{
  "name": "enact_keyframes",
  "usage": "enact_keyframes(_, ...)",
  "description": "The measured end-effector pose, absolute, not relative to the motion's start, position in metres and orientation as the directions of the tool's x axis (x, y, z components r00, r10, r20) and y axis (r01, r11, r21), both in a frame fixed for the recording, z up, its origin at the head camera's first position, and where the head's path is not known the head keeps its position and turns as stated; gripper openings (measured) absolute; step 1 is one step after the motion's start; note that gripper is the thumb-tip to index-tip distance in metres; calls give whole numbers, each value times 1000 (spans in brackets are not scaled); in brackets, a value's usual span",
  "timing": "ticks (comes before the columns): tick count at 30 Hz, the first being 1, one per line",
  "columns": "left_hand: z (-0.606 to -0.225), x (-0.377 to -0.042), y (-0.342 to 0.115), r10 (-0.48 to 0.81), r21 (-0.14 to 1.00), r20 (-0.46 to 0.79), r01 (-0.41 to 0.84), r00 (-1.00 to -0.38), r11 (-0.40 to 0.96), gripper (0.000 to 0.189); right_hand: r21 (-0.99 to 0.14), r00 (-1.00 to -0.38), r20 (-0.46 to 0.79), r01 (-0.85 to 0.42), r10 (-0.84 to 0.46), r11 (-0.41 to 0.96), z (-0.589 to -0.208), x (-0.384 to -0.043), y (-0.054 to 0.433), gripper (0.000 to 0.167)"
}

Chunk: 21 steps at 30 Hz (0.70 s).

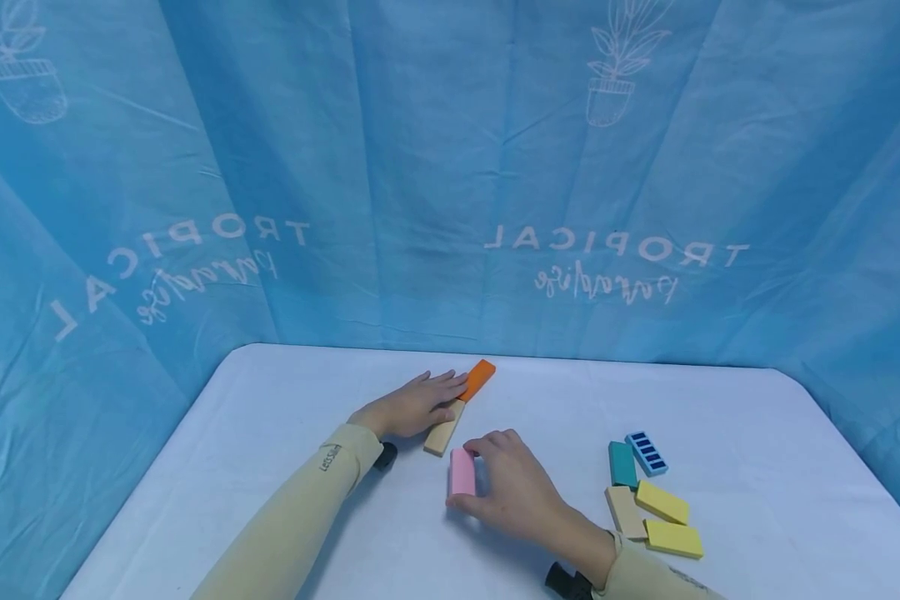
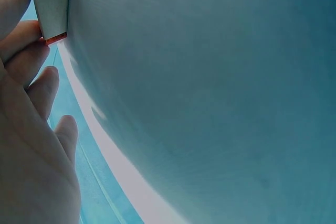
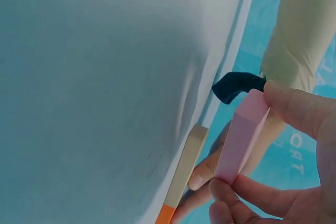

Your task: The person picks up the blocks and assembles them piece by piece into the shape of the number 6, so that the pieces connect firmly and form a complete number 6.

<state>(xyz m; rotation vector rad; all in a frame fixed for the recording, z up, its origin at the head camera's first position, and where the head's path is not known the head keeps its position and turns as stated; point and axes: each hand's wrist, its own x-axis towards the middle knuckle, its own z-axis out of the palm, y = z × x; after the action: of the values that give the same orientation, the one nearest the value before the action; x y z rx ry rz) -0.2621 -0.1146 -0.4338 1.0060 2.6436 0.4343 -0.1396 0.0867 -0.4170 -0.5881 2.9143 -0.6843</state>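
A plain wooden block (image 1: 442, 435) and an orange block (image 1: 480, 378) lie end to end in a slanting line on the table. My left hand (image 1: 414, 406) rests against their left side with straight fingers; its fingertips touch the line near the joint. In the left wrist view the wooden block (image 2: 52, 3) shows at the top, beside the fingers. Nearer to me, my right hand (image 1: 516, 490) pinches a pink block (image 1: 462, 472) by its two ends, thumb at the near one. The right wrist view shows the pink block (image 3: 241, 137) between thumb and fingertips.
On the right of the white table (image 1: 270, 392) lies a loose group: a teal block (image 1: 622, 465), a light blue block with dark rectangles (image 1: 647, 453), a wooden block (image 1: 626, 512) and two yellow blocks (image 1: 673, 539). A blue printed curtain (image 1: 435, 167) hangs behind the table.
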Motion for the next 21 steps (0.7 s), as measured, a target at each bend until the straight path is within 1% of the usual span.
enact_keyframes(9, -432, -261, -115, 690, 381, -142, 604, -710, 700, 58, -410, -902, 14, -399, -432, 820, -420, -141, 76, 73)
enact_keyframes(21, -432, -261, -114, 683, 395, -147, 591, -715, 703, 58, -375, -878, 7, -446, -479, 813, -423, -144, 63, 73)
